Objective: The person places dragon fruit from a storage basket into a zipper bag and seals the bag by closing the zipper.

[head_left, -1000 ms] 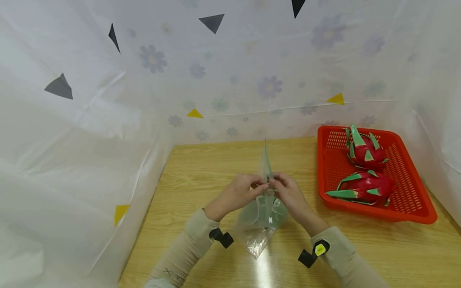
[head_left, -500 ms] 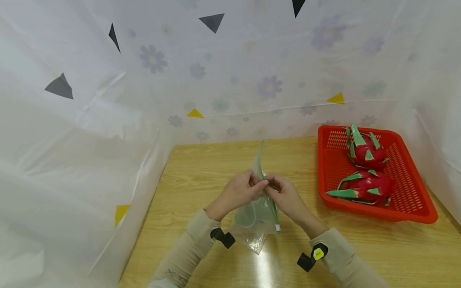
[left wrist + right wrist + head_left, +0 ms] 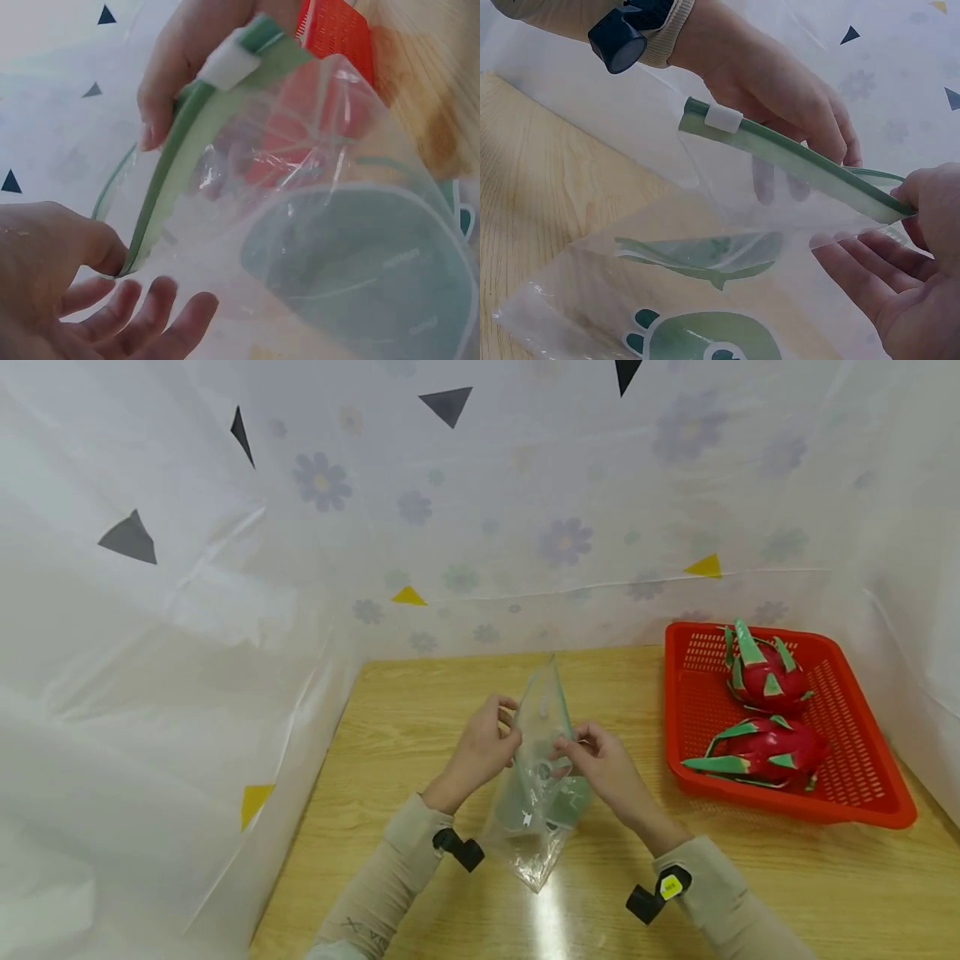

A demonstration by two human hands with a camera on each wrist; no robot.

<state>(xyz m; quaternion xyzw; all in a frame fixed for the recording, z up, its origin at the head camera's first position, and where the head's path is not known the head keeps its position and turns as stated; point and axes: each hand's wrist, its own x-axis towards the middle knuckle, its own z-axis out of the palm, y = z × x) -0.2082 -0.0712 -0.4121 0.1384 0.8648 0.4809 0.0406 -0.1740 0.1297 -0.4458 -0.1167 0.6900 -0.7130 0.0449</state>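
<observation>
A clear zip bag (image 3: 542, 714) with a green zip strip (image 3: 802, 159), a white slider (image 3: 229, 66) and a green print stands tilted above the table between both hands. My left hand (image 3: 478, 750) pinches one side of its mouth between thumb and forefinger; the other fingers are spread beside the film in the left wrist view. On the opposite side, my right hand (image 3: 611, 770) pinches the other strip with its thumb and fingers. The mouth gapes between the two hands. Only film and print show in the bag's lower part.
A red plastic basket (image 3: 795, 810) stands on the table (image 3: 420, 702) at the right. Two dragon fruits lie in it, one behind (image 3: 772, 681) and one in front (image 3: 772, 752). White sheeting (image 3: 195, 710) with flowers and triangles encloses the left, back and right.
My hands, close together at the strip before, have moved apart, the left one leftward. The bag's mouth has spread from a narrow edge into a gap. The basket and fruits stay put.
</observation>
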